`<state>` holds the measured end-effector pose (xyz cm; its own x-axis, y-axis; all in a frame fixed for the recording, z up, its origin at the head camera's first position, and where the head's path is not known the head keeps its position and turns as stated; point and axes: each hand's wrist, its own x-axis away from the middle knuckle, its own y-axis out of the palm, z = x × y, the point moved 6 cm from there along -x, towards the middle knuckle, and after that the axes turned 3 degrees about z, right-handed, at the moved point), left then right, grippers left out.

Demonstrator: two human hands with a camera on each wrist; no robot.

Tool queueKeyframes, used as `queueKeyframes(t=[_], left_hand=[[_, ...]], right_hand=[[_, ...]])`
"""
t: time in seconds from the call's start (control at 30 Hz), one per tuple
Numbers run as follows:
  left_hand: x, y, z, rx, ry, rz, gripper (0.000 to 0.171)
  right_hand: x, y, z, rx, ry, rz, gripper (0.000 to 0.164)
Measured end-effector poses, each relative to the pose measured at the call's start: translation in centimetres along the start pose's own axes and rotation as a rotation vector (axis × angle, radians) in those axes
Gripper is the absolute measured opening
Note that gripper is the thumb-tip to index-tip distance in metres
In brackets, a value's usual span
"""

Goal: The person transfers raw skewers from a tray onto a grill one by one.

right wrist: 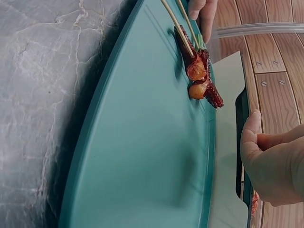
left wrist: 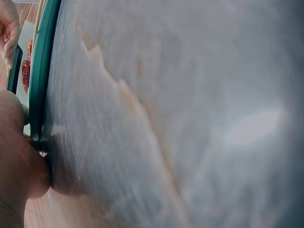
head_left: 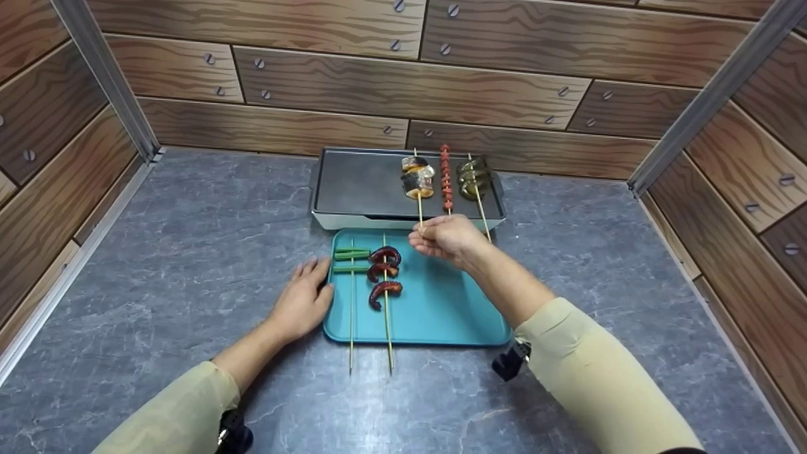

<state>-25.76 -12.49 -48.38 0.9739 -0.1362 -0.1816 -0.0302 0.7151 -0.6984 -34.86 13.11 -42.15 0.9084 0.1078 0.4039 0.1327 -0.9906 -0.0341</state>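
My right hand (head_left: 449,239) pinches the bare stick of a skewer of silver-and-black-skinned, fish-like pieces (head_left: 417,179). Those pieces lie over the dark griddle (head_left: 359,183). Beside them on the griddle are a skewer of small red pieces (head_left: 446,180) and one of dark green pieces (head_left: 471,178). My left hand (head_left: 304,301) rests against the left rim of a teal tray (head_left: 441,309), its fingers relaxed. On the tray, near that hand, lie a skewer with green stalks (head_left: 352,255) and another with dark red tentacle pieces (head_left: 384,290).
Both tray skewers stick out past its front edge. The griddle stands directly behind the tray, before a wood-patterned wall (head_left: 403,82). Metal posts (head_left: 107,75) rise at the back corners. Grey marbled tabletop (head_left: 208,252) spreads on both sides.
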Motion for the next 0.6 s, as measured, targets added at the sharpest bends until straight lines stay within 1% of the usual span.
queueKeyframes(t=[0.4,0.6], left_hand=[[-0.04,-0.02,0.06,-0.008,-0.006,-0.006,0.055],[0.03,-0.02,0.12,-0.001,-0.011,-0.012,0.056]], right_hand=[[0.35,-0.18,0.14,-0.001,-0.004,0.022,0.035],[0.97,-0.28,0.15,0.005,-0.001,0.008,0.039]])
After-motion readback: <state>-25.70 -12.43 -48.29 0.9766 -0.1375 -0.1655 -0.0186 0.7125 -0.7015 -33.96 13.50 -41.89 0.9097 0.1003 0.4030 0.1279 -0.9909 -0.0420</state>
